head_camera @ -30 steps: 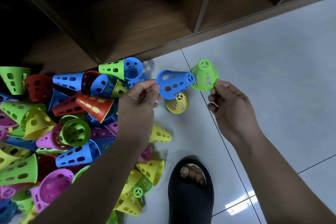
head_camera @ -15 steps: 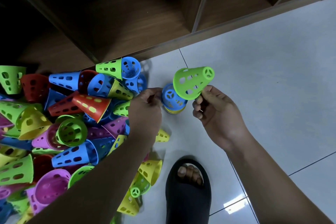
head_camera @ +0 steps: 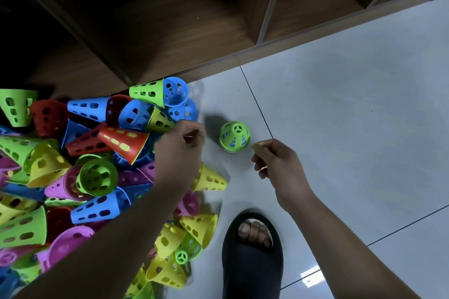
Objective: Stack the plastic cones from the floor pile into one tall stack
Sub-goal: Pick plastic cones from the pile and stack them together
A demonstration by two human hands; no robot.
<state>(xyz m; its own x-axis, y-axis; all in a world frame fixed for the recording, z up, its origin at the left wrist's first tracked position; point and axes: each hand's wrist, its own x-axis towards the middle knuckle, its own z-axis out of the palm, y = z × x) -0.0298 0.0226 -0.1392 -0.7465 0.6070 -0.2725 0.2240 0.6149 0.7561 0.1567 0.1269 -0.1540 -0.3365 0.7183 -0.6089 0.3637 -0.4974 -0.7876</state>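
A: Where's the stack point(head_camera: 234, 136)?
B: Upright on the floor point(head_camera: 340, 128), top one green
A: Grips?
B: Right hand point(head_camera: 277, 165) just right of stack, grip loose, empty. Left hand point(head_camera: 181, 150) left of stack, over pile point(head_camera: 85, 165) edge, fingers curled, can't tell if holding anything

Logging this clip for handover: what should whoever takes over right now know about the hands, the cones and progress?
Left hand: curled at the edge of the pile; whether it grips a cone is hidden.
Right hand: loosely curled, empty, beside the stack.
Done: the stack stands short and upright on the floor tile, green cone on top, blue showing through its holes.
Left: many loose cones in the pile to add.
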